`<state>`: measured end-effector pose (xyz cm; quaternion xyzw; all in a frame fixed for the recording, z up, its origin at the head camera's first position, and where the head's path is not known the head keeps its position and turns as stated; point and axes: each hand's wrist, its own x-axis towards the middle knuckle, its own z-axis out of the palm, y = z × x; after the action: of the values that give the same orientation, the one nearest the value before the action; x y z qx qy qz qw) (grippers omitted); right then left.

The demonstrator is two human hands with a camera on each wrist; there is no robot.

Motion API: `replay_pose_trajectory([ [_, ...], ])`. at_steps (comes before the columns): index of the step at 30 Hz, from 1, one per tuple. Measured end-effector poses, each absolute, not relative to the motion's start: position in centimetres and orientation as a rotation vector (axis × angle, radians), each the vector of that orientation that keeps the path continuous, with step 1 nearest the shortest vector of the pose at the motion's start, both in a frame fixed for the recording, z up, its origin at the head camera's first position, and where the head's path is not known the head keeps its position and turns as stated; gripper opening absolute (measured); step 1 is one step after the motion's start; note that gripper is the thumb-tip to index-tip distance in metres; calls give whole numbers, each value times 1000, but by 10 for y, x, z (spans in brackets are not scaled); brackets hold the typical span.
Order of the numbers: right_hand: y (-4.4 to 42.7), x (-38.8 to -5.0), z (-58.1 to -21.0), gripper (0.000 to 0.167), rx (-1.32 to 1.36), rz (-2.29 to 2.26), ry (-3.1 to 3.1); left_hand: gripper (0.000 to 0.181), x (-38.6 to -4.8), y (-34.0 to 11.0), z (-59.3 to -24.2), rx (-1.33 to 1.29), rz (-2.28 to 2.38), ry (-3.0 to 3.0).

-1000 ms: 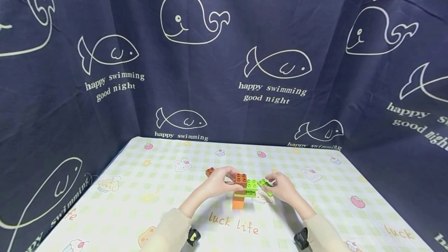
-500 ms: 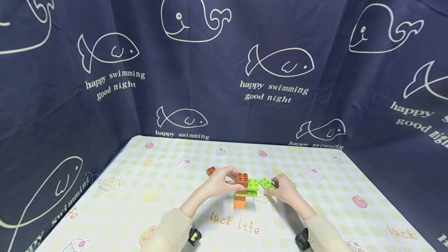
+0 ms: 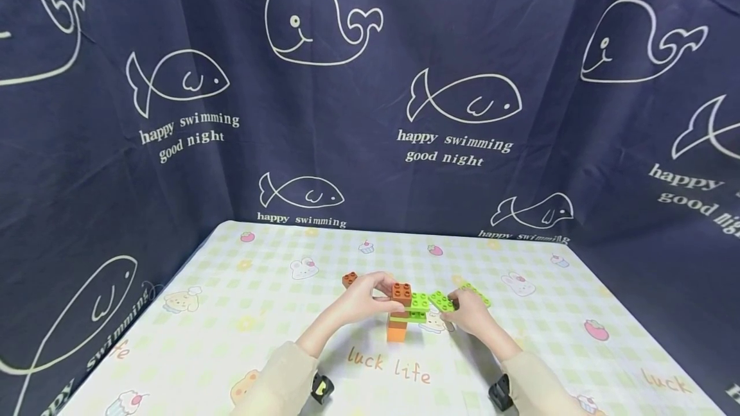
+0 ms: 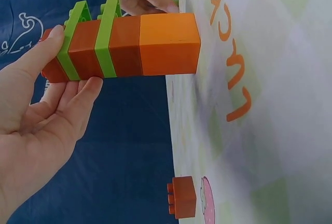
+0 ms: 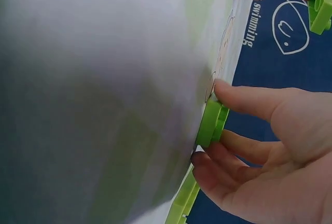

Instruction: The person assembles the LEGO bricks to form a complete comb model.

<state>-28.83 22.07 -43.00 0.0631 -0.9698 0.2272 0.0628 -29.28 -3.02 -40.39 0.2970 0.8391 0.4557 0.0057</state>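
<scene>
A small tower [image 3: 396, 330] of building bricks stands on the table: an orange brick at the bottom, then reddish-brown bricks with two light-green plates between them, which jut out to one side. My left hand [image 3: 364, 298] holds it near the top, thumb and fingers on opposite sides of the upper bricks [image 4: 85, 42]. To the right of the tower, my right hand [image 3: 469, 311] pinches a studded green plate [image 5: 209, 123] between thumb and fingers, low at the table surface. A second green plate [image 3: 477, 294] lies just beyond that hand, partly hidden by it.
A loose reddish-brown brick [image 4: 184, 197] lies on the table behind my left hand. The table carries a patterned cloth [image 3: 260, 287]. Dark blue curtains [image 3: 370, 133] with fish and whale drawings enclose its back and sides.
The green plate at my right hand has turned from tilted to flatter, with its studs more visible. The second green plate has come into view behind that hand. My left hand keeps its hold.
</scene>
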Motion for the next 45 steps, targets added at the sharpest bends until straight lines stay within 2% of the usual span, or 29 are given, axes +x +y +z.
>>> replay_pose_trajectory([
  [8, 220, -288, -431, 40, 221, 666, -2925, 33, -292, -31, -404, 918, 1425, 2617],
  [18, 216, -287, -431, 55, 116, 682, -2971, 34, -294, -30, -406, 917, 1446, 2597],
  [28, 210, -289, -435, 39, 140, 686, -2951, 37, -293, -33, -405, 928, 1417, 2597],
  [36, 211, -288, -431, 43, 119, 705, -2954, 35, -294, -33, -405, 943, 1435, 2609],
  [45, 216, -286, -430, 38, 168, 731, -2894, 34, -293, -33, -406, 930, 1440, 2588],
])
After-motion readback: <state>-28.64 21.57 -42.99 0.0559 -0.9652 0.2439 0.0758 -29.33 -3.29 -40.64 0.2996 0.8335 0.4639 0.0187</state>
